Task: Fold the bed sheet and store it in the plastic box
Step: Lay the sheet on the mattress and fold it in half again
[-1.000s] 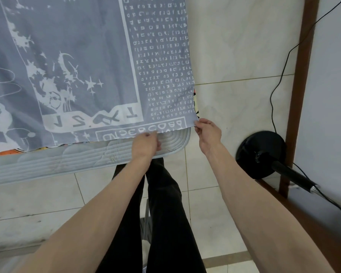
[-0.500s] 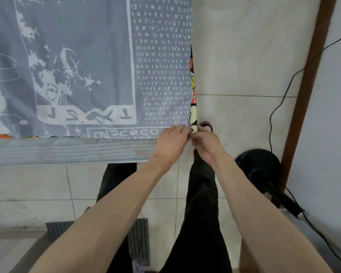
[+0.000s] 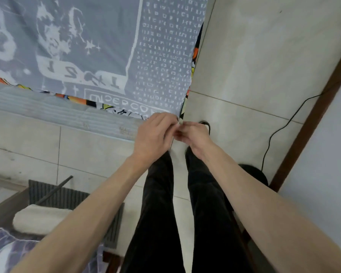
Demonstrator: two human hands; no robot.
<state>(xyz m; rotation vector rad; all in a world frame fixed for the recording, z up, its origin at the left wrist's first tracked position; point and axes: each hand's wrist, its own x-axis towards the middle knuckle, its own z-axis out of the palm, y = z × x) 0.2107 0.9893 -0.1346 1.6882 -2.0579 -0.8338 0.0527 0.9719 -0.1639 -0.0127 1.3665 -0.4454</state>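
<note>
Both hands meet at the near right corner of the grey printed bed sheet [image 3: 98, 46] — the left hand [image 3: 156, 133] and right hand [image 3: 193, 133] each seem to pinch its edge. The sheet lies spread over the mattress [image 3: 47, 113]. Around the legs: a black cable [image 3: 283, 125] on the floor tiles, a round black base [image 3: 254, 174] at right, a rolled white towel [image 3: 41, 219] and a dark grille [image 3: 59, 196] at lower left.

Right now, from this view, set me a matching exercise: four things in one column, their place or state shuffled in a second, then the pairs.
Things:
1. sheet
2. hands
3. cable
4. rolled towel

Place or state:
A. lower left, on a dark mat
B. spread flat, grey with white print
C. runs across the floor at right
D. meet at the sheet's near right corner

Pairs: 1-B, 2-D, 3-C, 4-A
</note>
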